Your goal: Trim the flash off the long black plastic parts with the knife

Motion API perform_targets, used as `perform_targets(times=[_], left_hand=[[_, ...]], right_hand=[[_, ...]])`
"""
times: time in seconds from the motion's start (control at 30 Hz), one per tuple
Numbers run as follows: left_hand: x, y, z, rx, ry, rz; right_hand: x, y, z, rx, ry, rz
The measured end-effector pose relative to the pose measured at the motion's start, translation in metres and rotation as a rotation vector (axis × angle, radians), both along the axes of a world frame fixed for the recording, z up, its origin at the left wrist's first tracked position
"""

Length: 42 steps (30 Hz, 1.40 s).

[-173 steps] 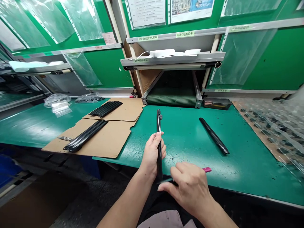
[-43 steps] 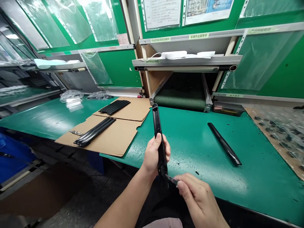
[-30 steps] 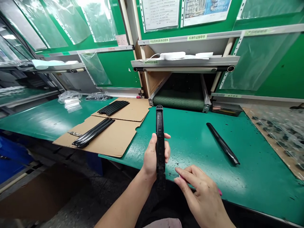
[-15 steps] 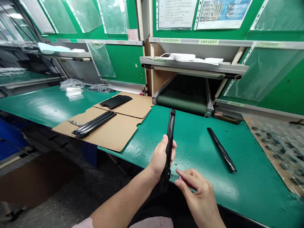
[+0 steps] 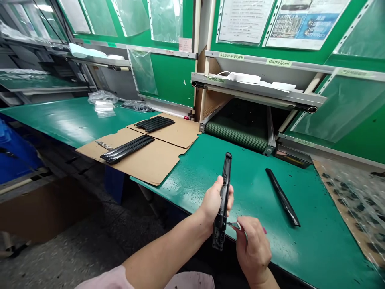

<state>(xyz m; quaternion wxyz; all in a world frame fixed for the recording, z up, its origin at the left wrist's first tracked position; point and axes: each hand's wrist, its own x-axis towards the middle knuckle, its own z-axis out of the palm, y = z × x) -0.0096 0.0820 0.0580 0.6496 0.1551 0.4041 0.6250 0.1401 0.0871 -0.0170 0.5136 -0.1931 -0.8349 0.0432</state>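
My left hand is wrapped round a long, narrow black plastic part, which points away from me with its lower end near the table's front edge. In my right hand, the closed fingers pinch a small thin blade; a bit of pink shows behind the fingers. The blade's tip is at the right edge of the part's lower end, though whether it touches cannot be made out. Farther right, another long black plastic piece lies alone on the green table.
At the left, black strips and a second group lie on cardboard. A conveyor belt runs under a shelf ahead. Clear trays with dark parts stand at right; plastic bags lie far left.
The camera view has shifted. My right hand has turned, and the small blade now shows at the black part's lower end. My left hand keeps its hold on the part.
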Motion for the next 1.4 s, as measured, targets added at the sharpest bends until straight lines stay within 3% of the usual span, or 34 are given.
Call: perform_targets(times=[0.2,0.43,0.53,0.63,0.73,0.83,0.9,0.97,1.1,1.27,1.4], left_hand=[[0.001,0.0,0.001,0.002,0.021,-0.027],[0.005,0.002,-0.003,-0.024,0.013,0.02],[0.005,0.0,0.004,-0.011,0.05,0.058],[0.002,-0.003,0.009,0.006,0.111,0.102],[0.001,-0.005,0.007,0.066,0.18,0.188],[0.004,-0.008,0.002,0.169,0.254,0.304],[0.007,-0.012,-0.001,0.26,0.315,0.378],[0.009,-0.016,-0.001,0.354,0.395,0.468],[0.01,-0.023,-0.001,0.486,0.558,0.609],[0.011,-0.028,-0.006,0.567,0.706,0.651],[0.013,-0.031,-0.004,0.56,0.731,0.628]], right_hand=[[0.027,0.018,-0.001,0.273,-0.122,0.017],[0.032,0.018,0.03,0.491,-0.222,-0.071],[0.023,0.017,0.032,0.342,-0.13,-0.222],[0.022,0.012,0.028,-0.085,-0.054,-0.299],[0.028,-0.003,0.032,-0.506,-0.006,-0.111],[0.029,-0.022,0.045,-0.659,-0.011,0.127],[0.027,-0.031,0.052,-0.695,-0.039,0.107],[0.025,-0.035,0.054,-0.691,-0.067,-0.012],[0.023,-0.034,0.048,-0.489,-0.165,-0.173],[0.016,-0.036,0.046,-0.245,-0.156,-0.263],[0.009,-0.037,0.057,-0.264,0.023,-0.314]])
